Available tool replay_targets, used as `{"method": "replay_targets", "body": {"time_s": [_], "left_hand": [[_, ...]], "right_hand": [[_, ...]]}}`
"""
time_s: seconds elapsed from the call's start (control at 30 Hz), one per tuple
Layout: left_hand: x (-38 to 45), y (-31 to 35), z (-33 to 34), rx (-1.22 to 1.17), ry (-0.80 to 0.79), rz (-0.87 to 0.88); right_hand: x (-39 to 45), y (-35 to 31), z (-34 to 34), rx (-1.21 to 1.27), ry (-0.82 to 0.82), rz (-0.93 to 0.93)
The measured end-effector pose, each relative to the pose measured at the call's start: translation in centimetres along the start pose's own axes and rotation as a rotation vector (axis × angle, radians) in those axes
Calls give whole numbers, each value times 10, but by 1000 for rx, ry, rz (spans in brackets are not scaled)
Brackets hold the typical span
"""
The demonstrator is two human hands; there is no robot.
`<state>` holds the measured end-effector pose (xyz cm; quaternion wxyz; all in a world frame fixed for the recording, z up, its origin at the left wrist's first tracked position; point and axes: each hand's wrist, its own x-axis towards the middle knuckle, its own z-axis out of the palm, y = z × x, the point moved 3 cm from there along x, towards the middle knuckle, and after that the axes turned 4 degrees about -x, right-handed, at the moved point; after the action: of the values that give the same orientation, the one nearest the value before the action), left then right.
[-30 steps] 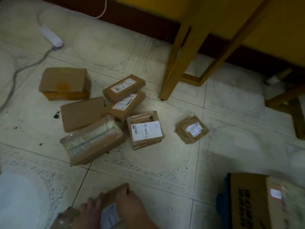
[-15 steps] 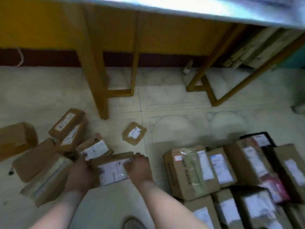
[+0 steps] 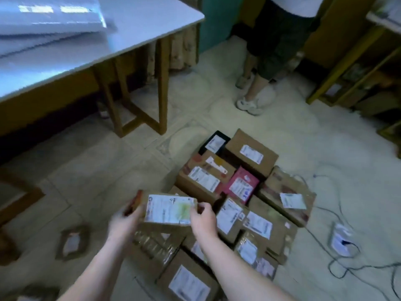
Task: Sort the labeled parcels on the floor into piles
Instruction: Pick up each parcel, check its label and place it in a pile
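Right now my left hand and right hand grip the short ends of a labeled parcel, held above the pile of parcels on the floor. Its long axis runs left to right, label facing up at me.

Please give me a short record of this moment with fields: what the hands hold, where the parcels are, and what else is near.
held parcel: labeled cardboard parcel, label facing up, lifted above the pile
left hand: left hand grips the parcel's left end
right hand: right hand grips its right end
main pile: many labeled parcels packed close together on the floor
separate parcel: small parcel lying alone to the left
nearby: table, a standing person's legs, cables
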<state>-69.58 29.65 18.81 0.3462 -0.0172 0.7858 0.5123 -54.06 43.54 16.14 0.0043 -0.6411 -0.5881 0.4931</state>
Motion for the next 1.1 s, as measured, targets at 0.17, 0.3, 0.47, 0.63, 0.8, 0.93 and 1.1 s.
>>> {"method": "replay_targets", "body": {"time_s": [0.17, 0.3, 0.47, 0.63, 0.8, 0.93, 1.1], "left_hand": [[-3, 28, 129, 161, -344, 1], [-6, 49, 205, 410, -456, 122], [-12, 47, 283, 632, -723, 248], [16, 29, 325, 969, -672, 408], [63, 12, 335, 1260, -554, 508], [99, -2, 337, 1406, -534, 761], [134, -21, 330, 1467, -416, 960]], "right_hand": [[40, 55, -102, 81, -26, 13], [60, 80, -159, -334, -89, -217], [91, 118, -210, -381, 47, -125], [123, 155, -221, -179, 177, 122], [180, 139, -188, -63, 128, 193], [226, 112, -169, -188, 231, 206], [269, 111, -146, -537, 349, 331]]}}
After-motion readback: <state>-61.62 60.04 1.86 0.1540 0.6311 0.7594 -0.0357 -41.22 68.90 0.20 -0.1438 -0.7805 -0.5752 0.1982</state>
